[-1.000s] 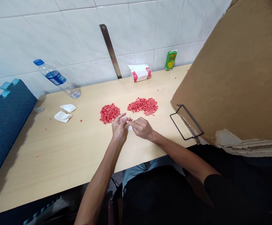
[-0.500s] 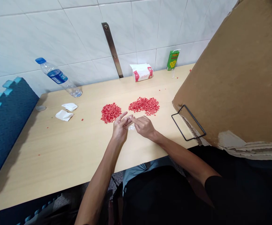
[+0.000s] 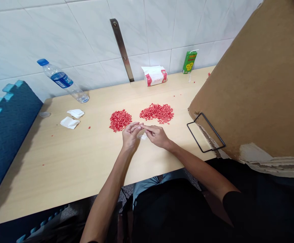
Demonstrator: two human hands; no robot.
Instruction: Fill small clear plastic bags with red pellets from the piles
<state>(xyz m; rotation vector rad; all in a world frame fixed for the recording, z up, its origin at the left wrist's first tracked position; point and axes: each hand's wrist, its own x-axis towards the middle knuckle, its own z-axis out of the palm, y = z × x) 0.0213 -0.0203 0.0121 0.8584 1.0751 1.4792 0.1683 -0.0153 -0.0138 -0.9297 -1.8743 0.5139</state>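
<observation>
My left hand [image 3: 131, 135] and my right hand [image 3: 158, 135] meet at their fingertips just above the table [image 3: 86, 162]. Both are closed in a pinch; whatever lies between the fingers is too small to make out. Beyond my left hand is a round pile of small red pellet-like pieces [image 3: 120, 120]. A wider red pile [image 3: 158, 112] of the same pieces lies past my right hand. Under the fingers, partly hidden, rests a small clear plastic piece [image 3: 143, 136].
A cardboard sheet [image 3: 245, 81] with a black wire frame [image 3: 205, 132] stands at right. Along the tiled wall are a plastic bottle [image 3: 63, 80], a tissue pack [image 3: 156, 76] and a green drink carton [image 3: 190, 62]. Crumpled tissues [image 3: 70, 123] lie left, near a blue foam mat [image 3: 12, 135].
My left fingers have curled in, and my right index finger has straightened. The fingertips still meet at the same place. The view has shifted slightly.
</observation>
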